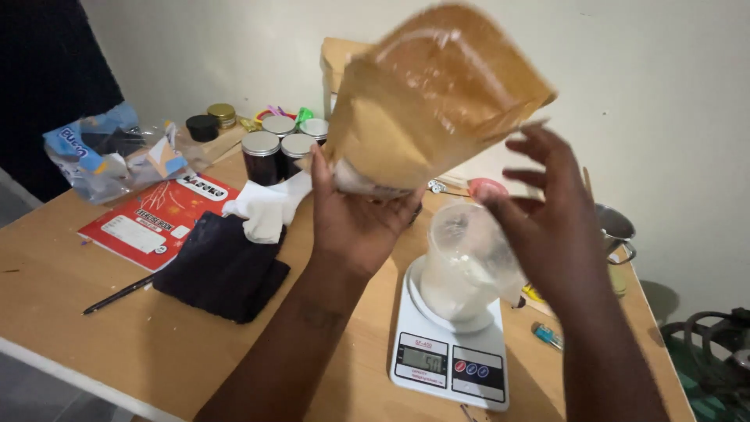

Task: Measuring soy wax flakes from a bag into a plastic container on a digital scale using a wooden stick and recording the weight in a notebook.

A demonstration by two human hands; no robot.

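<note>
The left hand [355, 215] grips a tilted brown pouch [426, 98] (blurred) at twelve o'clock above the cup [465, 266] on the scale [449, 355]; the right hand [547, 211] hovers open.

The pouch [437, 101] is matt brown paper with a glossy clear window. On the smooth white plastic scale [451, 355] stands a clear plastic cup [467, 262]. The table [70, 312] is smooth pale wood. Left lie a dark cloth [223, 270] and glossy red booklet [160, 219]; far jars [262, 156] have metal lids.
</note>
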